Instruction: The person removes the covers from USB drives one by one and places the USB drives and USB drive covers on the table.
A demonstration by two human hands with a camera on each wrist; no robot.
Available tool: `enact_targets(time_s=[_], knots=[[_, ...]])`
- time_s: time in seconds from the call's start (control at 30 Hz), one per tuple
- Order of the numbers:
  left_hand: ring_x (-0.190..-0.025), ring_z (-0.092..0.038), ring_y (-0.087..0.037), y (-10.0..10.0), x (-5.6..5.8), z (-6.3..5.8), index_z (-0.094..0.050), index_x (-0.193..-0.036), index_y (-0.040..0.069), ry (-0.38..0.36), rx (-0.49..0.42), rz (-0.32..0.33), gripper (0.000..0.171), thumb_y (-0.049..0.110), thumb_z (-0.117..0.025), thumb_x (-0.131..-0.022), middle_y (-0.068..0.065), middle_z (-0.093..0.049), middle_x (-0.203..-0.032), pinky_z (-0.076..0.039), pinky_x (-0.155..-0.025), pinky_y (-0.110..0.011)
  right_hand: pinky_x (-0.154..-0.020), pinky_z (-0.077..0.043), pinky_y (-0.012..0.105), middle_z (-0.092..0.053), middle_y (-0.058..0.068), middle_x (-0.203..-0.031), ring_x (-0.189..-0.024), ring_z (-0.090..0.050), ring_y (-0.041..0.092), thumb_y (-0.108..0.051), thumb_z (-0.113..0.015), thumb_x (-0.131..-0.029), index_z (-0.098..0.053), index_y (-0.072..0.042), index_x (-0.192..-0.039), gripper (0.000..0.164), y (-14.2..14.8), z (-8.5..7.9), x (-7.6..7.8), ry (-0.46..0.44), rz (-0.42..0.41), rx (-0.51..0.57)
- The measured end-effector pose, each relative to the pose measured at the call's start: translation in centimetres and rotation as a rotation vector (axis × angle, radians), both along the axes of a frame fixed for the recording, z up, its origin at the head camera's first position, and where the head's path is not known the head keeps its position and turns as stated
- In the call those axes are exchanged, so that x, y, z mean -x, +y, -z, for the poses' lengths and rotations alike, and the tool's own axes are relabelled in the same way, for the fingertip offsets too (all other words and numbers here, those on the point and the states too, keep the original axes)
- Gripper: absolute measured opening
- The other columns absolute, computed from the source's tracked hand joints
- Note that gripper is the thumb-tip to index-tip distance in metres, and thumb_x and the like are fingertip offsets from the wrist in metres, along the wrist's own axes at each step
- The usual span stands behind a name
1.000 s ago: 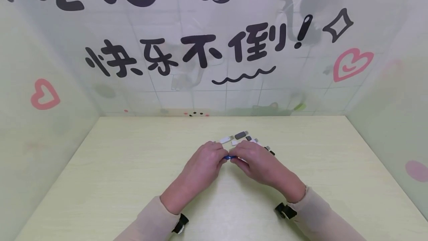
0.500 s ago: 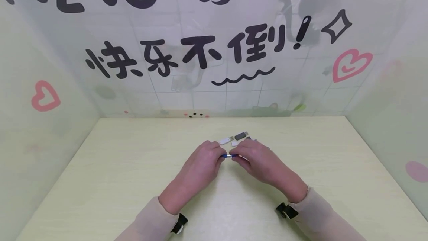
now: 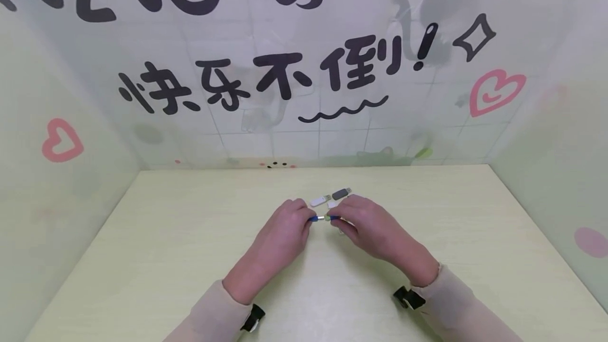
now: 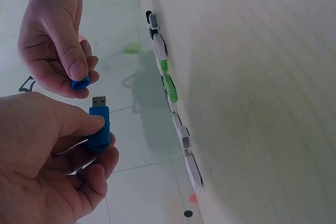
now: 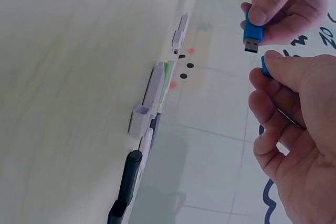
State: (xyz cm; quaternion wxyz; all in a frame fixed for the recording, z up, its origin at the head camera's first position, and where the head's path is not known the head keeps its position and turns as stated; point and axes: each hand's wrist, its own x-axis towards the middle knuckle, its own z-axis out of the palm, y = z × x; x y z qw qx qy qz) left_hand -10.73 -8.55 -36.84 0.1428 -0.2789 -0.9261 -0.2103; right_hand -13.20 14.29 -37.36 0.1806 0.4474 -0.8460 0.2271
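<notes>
Between finger and thumb my left hand [image 3: 280,234] pinches a blue USB stick [image 4: 98,129], its metal plug bare and pointing toward the other hand. My right hand [image 3: 377,226] pinches a small blue cap [image 4: 80,83], mostly covered by the fingertips. Stick and cap are apart, with a short gap between plug and cap, as the right wrist view also shows. Both hands are held above the table, facing each other. Just behind them lie a white USB stick [image 3: 318,201] and a grey USB stick [image 3: 340,193], both with plugs bare.
A small white cap [image 3: 332,205] lies by the right fingers. The wrist views show more sticks in a group, including a green one [image 4: 170,88] and a black one [image 5: 129,177] near a black cap [image 5: 117,212]. Printed walls stand behind and beside the table [image 3: 190,257].
The hands have drawn slightly apart. The blue cap has come off the stick, and the silver plug now shows between them.
</notes>
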Motion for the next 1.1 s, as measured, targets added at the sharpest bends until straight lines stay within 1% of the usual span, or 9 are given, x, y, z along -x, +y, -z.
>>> enact_targets(time_s=[0.17, 0.37, 0.47, 0.53, 0.67, 0.83, 0.97, 1.1], knots=[[-0.079, -0.057, -0.018, 0.0, 0.1, 0.3, -0.079, -0.101, -0.002, -0.037, -0.007, -0.039, 0.01, -0.005, -0.077, -0.092, -0.005, -0.06, -0.09, -0.056, -0.073, -0.03, -0.083, -0.059, 0.031, -0.075, -0.001, -0.099, -0.093, -0.068, 0.018, -0.005, -0.085, -0.09, -0.078, -0.006, -0.108, 0.019, 0.1, 0.0, 0.1, -0.002, -0.007, -0.001], [-0.078, -0.054, -0.016, -0.2, 0.3, 0.5, -0.08, -0.103, 0.0, -0.09, -0.015, -0.085, 0.009, -0.002, -0.078, -0.094, -0.003, -0.058, -0.09, -0.056, -0.072, -0.029, -0.083, -0.06, 0.032, -0.076, -0.001, -0.1, -0.094, -0.068, 0.018, -0.005, -0.085, -0.09, -0.079, -0.005, -0.108, 0.02, 0.3, -0.5, 0.1, 0.003, 0.006, -0.009], [-0.078, -0.054, -0.016, -0.3, 0.4, 0.5, -0.08, -0.102, 0.001, -0.093, -0.014, -0.095, 0.009, -0.001, -0.08, -0.093, -0.002, -0.06, -0.09, -0.056, -0.072, -0.028, -0.082, -0.06, 0.032, -0.076, -0.001, -0.1, -0.093, -0.068, 0.018, -0.004, -0.086, -0.089, -0.079, -0.007, -0.108, 0.02, 0.5, -0.9, 0.1, 0.005, 0.015, -0.001], [-0.077, -0.056, -0.016, -0.3, 0.5, 0.6, -0.081, -0.1, 0.003, -0.08, -0.01, -0.095, 0.009, 0.0, -0.081, -0.092, -0.002, -0.062, -0.089, -0.055, -0.072, -0.03, -0.082, -0.06, 0.032, -0.075, -0.001, -0.1, -0.093, -0.068, 0.018, -0.004, -0.086, -0.088, -0.079, -0.007, -0.107, 0.021, 0.6, -1.0, 0.0, 0.006, 0.022, -0.001], [-0.077, -0.058, -0.018, -0.3, 0.9, 0.9, -0.079, -0.095, 0.005, -0.086, 0.008, -0.098, 0.007, 0.0, -0.082, -0.091, -0.002, -0.066, -0.087, -0.055, -0.073, -0.032, -0.08, -0.059, 0.031, -0.074, -0.003, -0.097, -0.09, -0.066, 0.016, -0.005, -0.086, -0.089, -0.079, -0.009, -0.106, 0.018, 1.1, -0.9, -0.2, -0.001, 0.049, -0.014], [-0.077, -0.058, -0.018, -0.2, 1.3, 1.1, -0.076, -0.091, 0.004, -0.155, 0.014, -0.11, 0.007, -0.002, -0.08, -0.091, -0.002, -0.066, -0.084, -0.055, -0.073, -0.033, -0.076, -0.057, 0.03, -0.072, -0.004, -0.093, -0.086, -0.064, 0.015, -0.006, -0.087, -0.088, -0.079, -0.01, -0.104, 0.018, 1.5, -0.8, -0.5, -0.004, 0.058, -0.025], [-0.078, -0.061, -0.018, -0.2, 1.8, 1.3, -0.075, -0.091, 0.004, -0.21, 0.023, -0.118, 0.008, -0.003, -0.079, -0.092, -0.004, -0.069, -0.086, -0.057, -0.075, -0.035, -0.077, -0.058, 0.031, -0.074, -0.003, -0.096, -0.088, -0.064, 0.015, -0.005, -0.086, -0.088, -0.079, -0.01, -0.104, 0.018, 1.9, -0.6, -0.8, -0.008, 0.055, -0.042], [-0.077, -0.062, -0.017, -0.2, 2.2, 1.4, -0.074, -0.09, 0.004, -0.265, 0.051, -0.125, 0.01, -0.005, -0.077, -0.092, -0.005, -0.07, -0.086, -0.058, -0.074, -0.035, -0.08, -0.059, 0.032, -0.073, -0.002, -0.097, -0.091, -0.066, 0.016, -0.005, -0.086, -0.089, -0.079, -0.009, -0.104, 0.017, 2.3, -0.4, -0.9, -0.002, 0.044, -0.055]])
